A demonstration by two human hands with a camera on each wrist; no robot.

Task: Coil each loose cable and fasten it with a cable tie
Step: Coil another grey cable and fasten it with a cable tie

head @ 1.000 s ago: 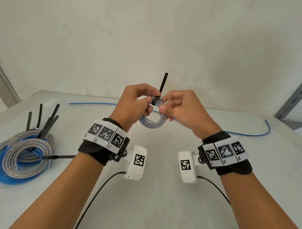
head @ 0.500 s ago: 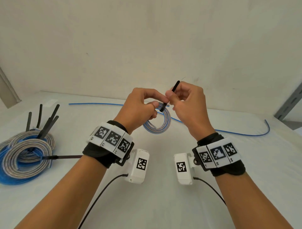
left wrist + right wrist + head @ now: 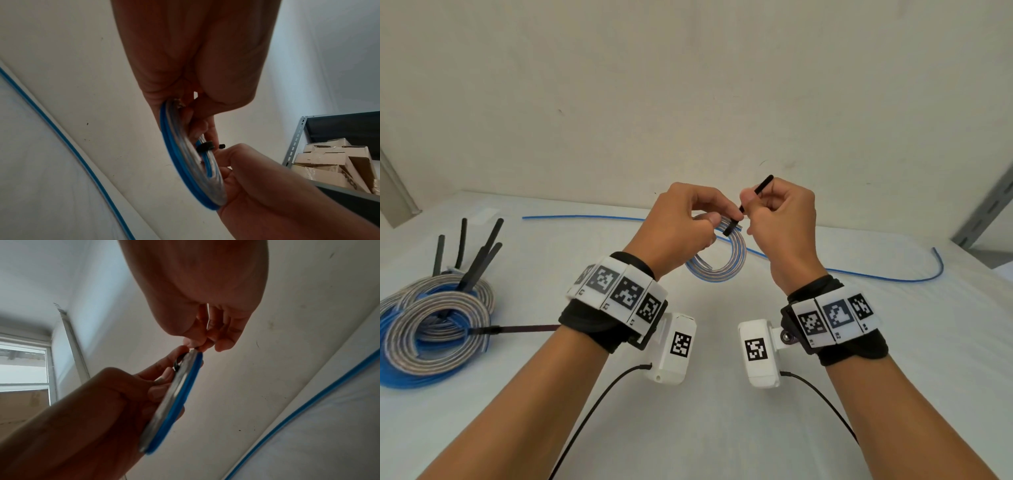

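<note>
The right hand point(image 3: 784, 219) pinches the free tail of the thin black plastic cable tie point(image 3: 755, 195) between thumb and curled fingers; this grip is closed on the tie. The tail's long axis runs diagonally, from the tie head at centre frame up toward the upper right, where its tip projects past the knuckles. The left hand point(image 3: 685, 222) holds the small coil of flat blue-and-clear cable point(image 3: 719, 267) at its upper edge, fingers curled round the turns; this grip is closed on the coil. The tie head point(image 3: 205, 146) sits on the coil just beside the left fingertips, so the band already encircles the turns. The coil hangs below both hands, above the white counter point(image 3: 705, 428).

The coming move appears to turn on one relation: the tail lies up and right of the head, in line with the right hand, which is the nearer hand for a pull along that axis while the left hand braces the coil.

In the left of the head view lies a pile of tied blue-and-clear cable coils point(image 3: 434, 325). A loose blue cable point(image 3: 859, 275) runs across the far counter. Black-and-white square markers sit on both wristbands; no readable brand text is visible.
</note>
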